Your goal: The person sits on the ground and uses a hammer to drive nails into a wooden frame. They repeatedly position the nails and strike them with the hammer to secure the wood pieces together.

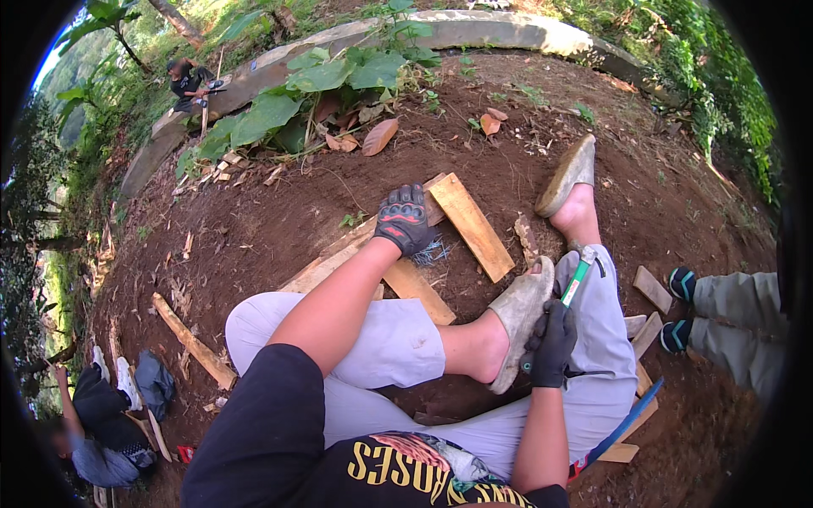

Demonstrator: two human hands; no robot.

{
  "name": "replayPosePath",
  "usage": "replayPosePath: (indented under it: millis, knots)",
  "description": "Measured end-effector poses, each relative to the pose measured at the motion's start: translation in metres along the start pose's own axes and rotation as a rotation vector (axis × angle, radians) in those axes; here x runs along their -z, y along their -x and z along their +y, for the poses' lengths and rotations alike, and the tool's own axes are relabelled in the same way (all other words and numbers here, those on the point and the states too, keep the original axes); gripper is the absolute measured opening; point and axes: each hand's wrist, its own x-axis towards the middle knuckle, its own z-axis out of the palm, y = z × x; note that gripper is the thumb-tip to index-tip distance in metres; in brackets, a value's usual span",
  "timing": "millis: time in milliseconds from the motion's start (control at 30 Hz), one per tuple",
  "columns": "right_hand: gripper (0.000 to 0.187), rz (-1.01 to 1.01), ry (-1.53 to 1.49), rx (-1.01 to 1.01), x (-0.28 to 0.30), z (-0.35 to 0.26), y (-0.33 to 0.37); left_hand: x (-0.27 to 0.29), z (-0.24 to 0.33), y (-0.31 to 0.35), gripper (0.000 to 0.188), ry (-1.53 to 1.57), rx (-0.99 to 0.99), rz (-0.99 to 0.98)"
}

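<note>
- Two gloved hands: left hand (405, 218) on the planks, right hand (552, 343) closed around one hammer (576, 282).
- One hammer, green-handled.
- Two grey slippers on the person's feet: one (518, 317) near the right hand, one (567, 173) farther out.
- Three planks (470, 224) crossed under the left hand, at least; more scraps lie on the soil, too scattered to count.
- One loose stick (193, 341) to the left.
- One blue-edged saw (625, 423) beside the right thigh.
- One bunch of nails (434, 251), number unclear.
- Three other people: one (188, 83) at the curb, one (97, 423) lower left, one pair of legs (728, 317) at right.
</note>
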Motion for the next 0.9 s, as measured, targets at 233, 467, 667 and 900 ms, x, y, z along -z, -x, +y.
replayPosePath:
  millis: [233, 467, 667, 900]
  knots:
    - [0.032, -0.006, 0.224, 0.001, 0.017, -0.01, -0.003, -0.018, 0.005, -0.012, 0.119, 0.028, 0.135, -0.235]
    - [0.045, 0.013, 0.35, 0.107, 0.016, 0.001, 0.006, -0.023, -0.003, -0.011, 0.125, 0.067, 0.152, -0.156]
    - [0.044, 0.032, 0.29, 0.053, 0.01, 0.002, 0.002, -0.01, 0.001, -0.016, 0.124, 0.08, 0.149, -0.175]
    - [0.046, 0.043, 0.395, 0.112, 0.015, -0.002, 0.004, -0.007, 0.007, -0.014, 0.122, 0.085, 0.141, -0.166]
